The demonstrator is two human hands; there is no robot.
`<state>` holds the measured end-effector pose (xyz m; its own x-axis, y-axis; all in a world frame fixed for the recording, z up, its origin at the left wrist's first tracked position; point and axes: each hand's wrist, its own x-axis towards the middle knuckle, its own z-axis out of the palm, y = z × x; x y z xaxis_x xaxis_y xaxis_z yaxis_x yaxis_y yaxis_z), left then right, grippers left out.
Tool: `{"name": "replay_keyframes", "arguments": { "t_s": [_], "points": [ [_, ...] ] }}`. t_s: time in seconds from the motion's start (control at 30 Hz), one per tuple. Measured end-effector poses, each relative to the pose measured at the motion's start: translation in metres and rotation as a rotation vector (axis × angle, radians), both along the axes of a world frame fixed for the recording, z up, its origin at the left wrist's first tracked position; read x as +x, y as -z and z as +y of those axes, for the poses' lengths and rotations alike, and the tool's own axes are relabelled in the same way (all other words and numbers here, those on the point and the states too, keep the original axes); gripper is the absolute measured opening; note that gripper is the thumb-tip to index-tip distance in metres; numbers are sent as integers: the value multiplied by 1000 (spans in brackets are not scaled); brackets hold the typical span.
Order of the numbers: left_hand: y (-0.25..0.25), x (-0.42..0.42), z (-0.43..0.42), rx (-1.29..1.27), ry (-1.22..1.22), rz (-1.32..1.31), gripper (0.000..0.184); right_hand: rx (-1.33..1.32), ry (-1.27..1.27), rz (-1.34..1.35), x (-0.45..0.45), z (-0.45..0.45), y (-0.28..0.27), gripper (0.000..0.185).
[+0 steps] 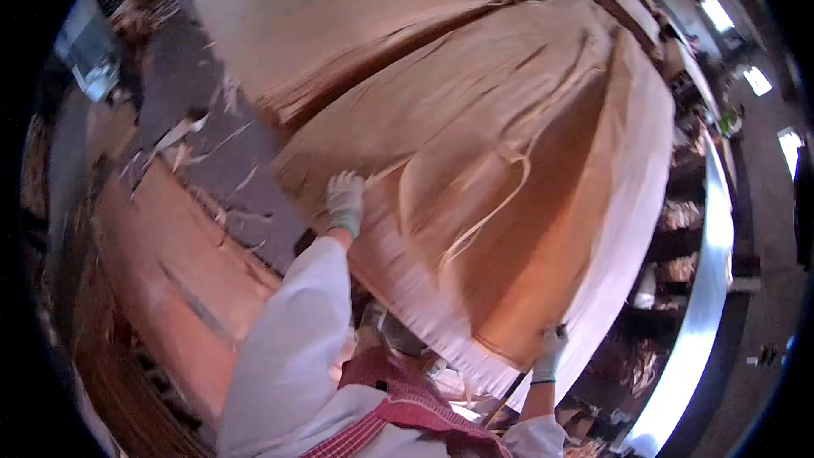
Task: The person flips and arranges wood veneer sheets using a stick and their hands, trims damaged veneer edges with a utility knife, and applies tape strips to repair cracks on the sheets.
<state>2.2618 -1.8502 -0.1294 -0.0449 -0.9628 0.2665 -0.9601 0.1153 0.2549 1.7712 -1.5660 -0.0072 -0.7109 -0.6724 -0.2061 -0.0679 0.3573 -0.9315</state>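
The broad thin sheet [466, 136] lies wrinkled in front of the person, and its long side seems to run forward from the hands. The left hand [344, 198], with fingers extended and slightly parted, rests at its left edge, gripping nothing. The right hand [553, 349] is nearer to the near-right corner, fingers bent (whether they pinch it, I cannot tell).

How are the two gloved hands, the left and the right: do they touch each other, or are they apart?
Apart. The head view shows it: tan sheet is visible between left hand and right hand.
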Motion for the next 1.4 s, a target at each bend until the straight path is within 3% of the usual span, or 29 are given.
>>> {"name": "replay_keyframes", "arguments": {
  "t_s": [0.07,0.17,0.27,0.4,0.53,0.57,0.63,0.67,0.73,0.77,0.8,0.83,0.87,0.9,0.97,1.07,1.1,1.2,1.23,1.27,1.37,1.4],
  "points": [
    [-8,1,-2,1,-75,168,17,39,19,76,13,-5,-8,6],
    [-29,5,-7,4,-45,114,20,103,11,108,26,-13,-15,7],
    [-104,-10,4,-21,118,198,22,112,19,78,42,-23,-27,9],
    [-157,-45,1,-49,280,361,25,91,35,191,48,-25,-18,12],
    [-250,-110,12,-2,474,585,22,239,19,446,59,-29,-19,15],
    [-273,-129,18,-43,566,745,22,242,21,511,64,-28,-18,15],
    [-287,-176,27,-116,691,770,15,245,29,643,77,-23,-25,14],
    [-296,-196,28,-60,707,756,7,319,46,567,90,-22,-35,16],
    [-331,-233,42,86,813,985,5,319,32,558,104,-14,-41,18],
    [-338,-256,48,-122,870,1000,5,323,24,553,108,-7,-40,19],
    [-355,-269,57,75,918,1044,6,346,25,555,110,-3,-37,18],
    [-349,-306,64,-80,974,1038,6,346,23,558,104,6,-39,18],
    [-349,-327,73,-38,968,1100,7,348,22,567,109,10,-43,18],
    [-347,-350,84,-229,979,1200,7,349,21,576,112,13,-50,18],
    [-360,-381,107,203,1092,1231,5,329,13,583,111,19,-64,19],
    [-374,-424,144,292,1167,1116,13,315,-1,571,94,35,-74,20],
    [-376,-437,160,40,1164,1036,21,279,0,544,92,40,-84,20],
    [-362,-474,205,740,1454,1327,29,188,-50,444,84,71,-112,21],
    [-336,-520,237,809,1433,1409,35,159,-74,407,79,83,-115,21],
    [-338,-529,253,824,1388,1413,40,-12,-42,439,64,99,-84,22],
    [-387,-505,302,751,1205,1281,47,161,3,255,59,142,-136,24],
    [-385,-515,317,856,1255,1223,46,103,-19,232,58,156,-157,19]
  ]
}}
